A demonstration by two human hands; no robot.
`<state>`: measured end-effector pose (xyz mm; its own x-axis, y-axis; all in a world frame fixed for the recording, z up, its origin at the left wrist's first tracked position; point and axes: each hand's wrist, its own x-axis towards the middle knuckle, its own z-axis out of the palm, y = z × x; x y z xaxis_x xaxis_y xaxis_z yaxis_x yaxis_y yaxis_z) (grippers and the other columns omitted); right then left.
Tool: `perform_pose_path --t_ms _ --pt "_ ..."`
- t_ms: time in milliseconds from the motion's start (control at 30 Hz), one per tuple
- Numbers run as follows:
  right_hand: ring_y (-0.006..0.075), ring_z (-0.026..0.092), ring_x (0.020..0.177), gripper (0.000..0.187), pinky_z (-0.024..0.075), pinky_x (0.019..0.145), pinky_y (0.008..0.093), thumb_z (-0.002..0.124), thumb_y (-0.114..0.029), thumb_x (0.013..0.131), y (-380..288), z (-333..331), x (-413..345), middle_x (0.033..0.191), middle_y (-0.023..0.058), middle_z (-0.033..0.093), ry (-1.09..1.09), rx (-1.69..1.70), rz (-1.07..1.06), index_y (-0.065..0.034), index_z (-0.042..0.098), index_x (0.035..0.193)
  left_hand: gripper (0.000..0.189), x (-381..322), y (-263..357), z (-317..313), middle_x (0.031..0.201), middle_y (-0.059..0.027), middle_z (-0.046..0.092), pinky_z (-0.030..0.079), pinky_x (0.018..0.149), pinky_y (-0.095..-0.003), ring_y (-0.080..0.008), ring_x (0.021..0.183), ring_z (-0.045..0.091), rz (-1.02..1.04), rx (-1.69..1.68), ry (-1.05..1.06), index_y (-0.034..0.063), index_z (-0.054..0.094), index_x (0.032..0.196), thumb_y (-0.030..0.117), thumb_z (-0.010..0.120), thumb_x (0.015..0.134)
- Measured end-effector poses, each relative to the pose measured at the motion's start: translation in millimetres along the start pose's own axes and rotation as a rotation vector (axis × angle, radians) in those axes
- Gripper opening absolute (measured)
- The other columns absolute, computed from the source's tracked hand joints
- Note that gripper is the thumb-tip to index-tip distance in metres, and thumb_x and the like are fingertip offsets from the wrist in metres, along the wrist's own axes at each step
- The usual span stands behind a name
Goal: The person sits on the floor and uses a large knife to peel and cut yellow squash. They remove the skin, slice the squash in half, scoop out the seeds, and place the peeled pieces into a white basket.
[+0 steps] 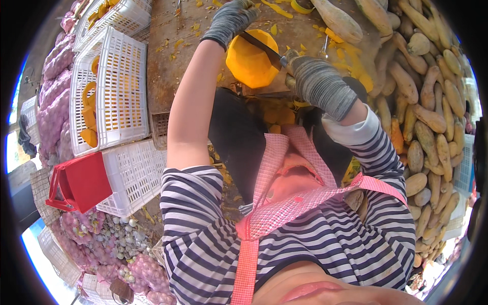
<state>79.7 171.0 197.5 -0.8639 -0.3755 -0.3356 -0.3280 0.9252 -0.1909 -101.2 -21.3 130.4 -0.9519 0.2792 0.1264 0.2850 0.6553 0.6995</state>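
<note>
A peeled orange squash piece (249, 66) with faceted sides rests on the worn wooden work surface (171, 76) before me. Across its top lies the dark blade of a knife (263, 46). My right hand (320, 80), in a grey knit glove, grips the knife's handle at the right. At the blade's far end is my left hand (237, 19), gloved alike, with its fingers curled. It covers that end of the blade, and whether it grips or only presses there is hidden. Behind the right hand lies an unpeeled long-necked squash (339, 21).
Unpeeled squashes (431, 114) are heaped at the right. White plastic crates (122, 87) stand at the left, one holding orange squash pieces (89, 114). A red container (80, 183) sits by another crate. Peel scraps (354, 61) and a small metal tool (325, 45) lie near the right hand.
</note>
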Motion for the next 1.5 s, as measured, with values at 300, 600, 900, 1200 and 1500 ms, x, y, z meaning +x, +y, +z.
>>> perform_pose_path --t_ms 300,600,900,1200,1500 --pt "0.03 0.07 0.087 0.034 0.0573 0.073 0.0412 0.067 -0.021 0.087 -14.5 -33.4 14.3 0.095 0.0163 0.071 -0.155 -0.071 0.084 -0.0024 0.063 0.115 0.016 13.4 -93.9 45.9 0.092 -0.008 0.067 0.051 0.074 -0.0365 -0.023 0.082 0.062 0.014 -0.96 -0.091 0.004 0.065 0.098 0.018 0.064 0.091" --pt "0.0332 0.069 0.082 0.032 0.055 0.071 0.0427 0.065 -0.012 0.08 -8.0 -15.8 25.6 0.084 0.0171 0.069 -0.172 -0.002 0.06 -0.001 0.057 0.109 0.019 2.9 -93.4 56.5 0.101 -0.0107 0.067 0.053 0.084 -0.0387 -0.0243 0.095 0.064 -0.035 -1.079 -0.24 0.0039 0.065 0.108 0.016 0.063 0.093" --pt "0.0323 0.069 0.087 0.034 0.0564 0.072 0.0411 0.045 -0.021 0.097 -2.4 31.1 43.1 0.095 0.0169 0.07 -0.205 -0.043 0.117 -0.0035 0.055 0.124 0.026 -11.6 -110.1 69.0 0.105 -0.0081 0.068 0.053 0.087 -0.0371 -0.0223 0.099 0.065 -0.173 -1.085 -0.427 0.0049 0.064 0.114 0.017 0.066 0.092" --pt "0.0344 0.07 0.086 0.041 0.0557 0.071 0.0445 0.057 -0.014 0.084 7.4 37.1 43.5 0.093 0.0206 0.07 -0.24 0.089 0.101 0.0015 0.054 0.122 0.02 -8.3 -107.1 74.4 0.102 -0.0094 0.069 0.055 0.083 -0.0333 -0.0205 0.092 0.067 -0.154 -1.091 -0.284 0.0036 0.066 0.11 0.011 0.064 0.092" --pt "0.036 0.068 0.086 0.04 0.0547 0.073 0.0436 0.057 -0.013 0.085 13.1 48.3 36.4 0.093 0.0189 0.069 -0.237 0.375 0.147 -0.0027 0.055 0.123 0.018 -93.1 -42.6 30.7 0.095 -0.0056 0.067 0.052 0.073 -0.0286 -0.0126 0.084 0.062 0.122 -0.735 0.491 0.0032 0.065 0.105 0.012 0.068 0.089"
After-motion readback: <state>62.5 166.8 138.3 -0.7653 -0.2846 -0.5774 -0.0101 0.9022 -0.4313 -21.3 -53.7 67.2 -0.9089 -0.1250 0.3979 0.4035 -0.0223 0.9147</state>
